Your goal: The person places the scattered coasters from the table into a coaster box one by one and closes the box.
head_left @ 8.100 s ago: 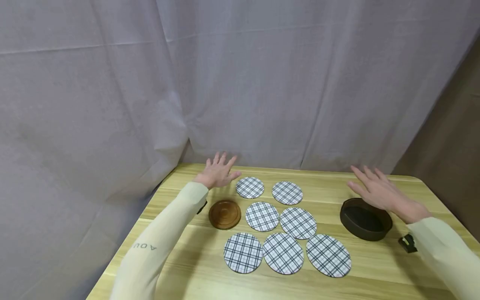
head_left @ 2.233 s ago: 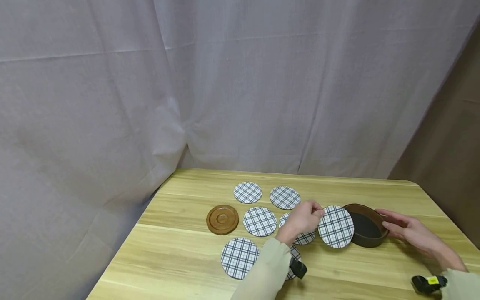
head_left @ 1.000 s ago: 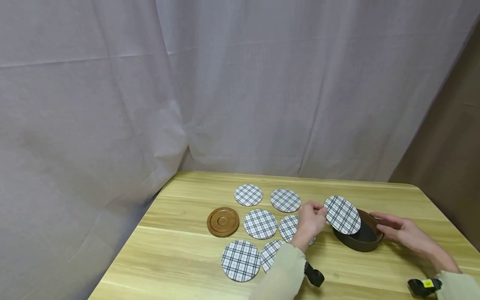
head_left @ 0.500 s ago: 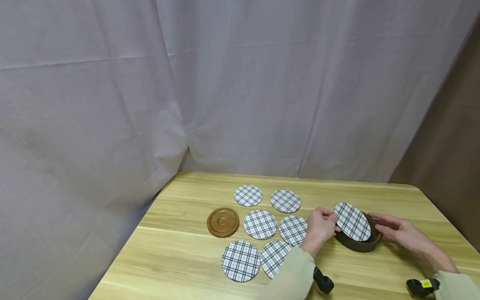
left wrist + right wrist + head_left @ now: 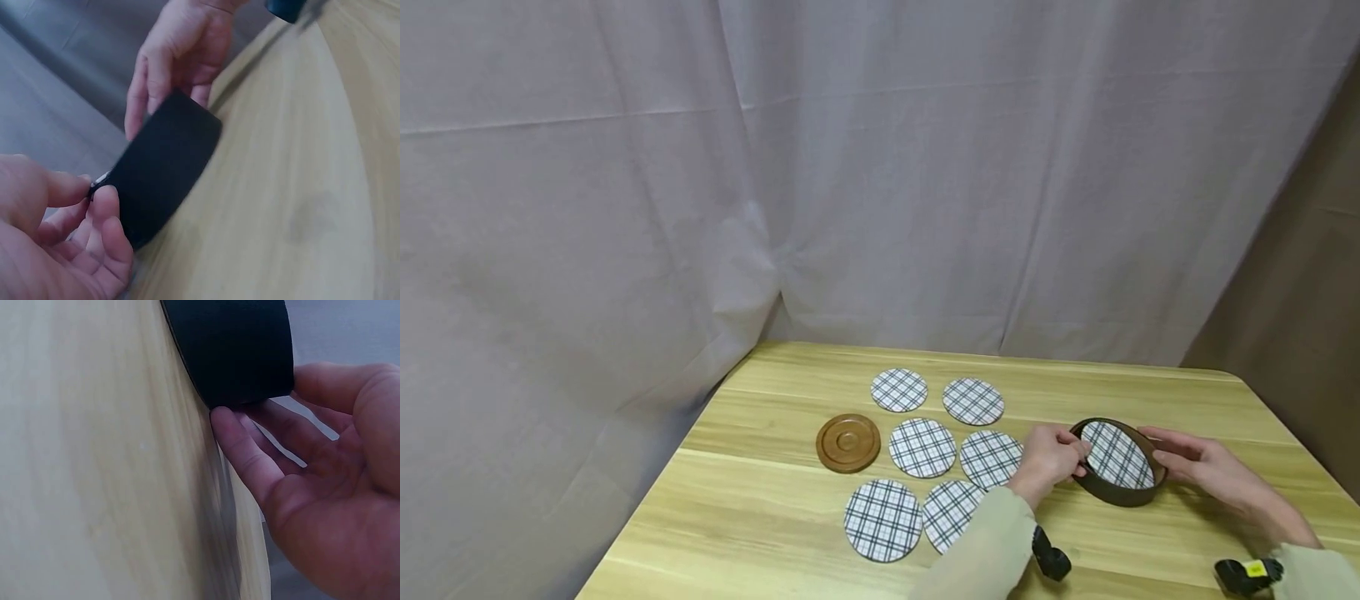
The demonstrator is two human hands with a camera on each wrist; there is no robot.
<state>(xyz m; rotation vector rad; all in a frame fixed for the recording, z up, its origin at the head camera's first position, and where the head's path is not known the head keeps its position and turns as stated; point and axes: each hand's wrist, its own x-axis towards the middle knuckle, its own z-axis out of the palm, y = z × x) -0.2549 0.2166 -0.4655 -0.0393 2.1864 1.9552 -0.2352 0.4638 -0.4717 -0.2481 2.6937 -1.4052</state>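
Note:
At the right of the table in the head view stands a round dark coaster holder [image 5: 1122, 495]. A white coaster with a black plaid pattern [image 5: 1117, 457] lies tilted within its rim. My left hand [image 5: 1049, 460] is at the holder's left rim; in the left wrist view, thumb and fingertips pinch the coaster's edge beside the black wall. From the right, my right hand [image 5: 1206, 468] grips the holder's side, thumb near the rim and fingers low on the wall, as the right wrist view shows. The holder's inner floor is hidden by the coaster.
Several plaid coasters lie flat left of the holder, such as a back one [image 5: 898, 390] and a front one [image 5: 883, 521]. My left sleeve partly covers another coaster [image 5: 947, 508]. A brown ringed wooden disc [image 5: 847, 443] lies leftmost. A grey curtain [image 5: 880, 208] hangs behind the table.
My left hand has carried the front-right coaster over to the holder and lowered it inside the rim. My right hand, spread above the holder at first, now grips its side.

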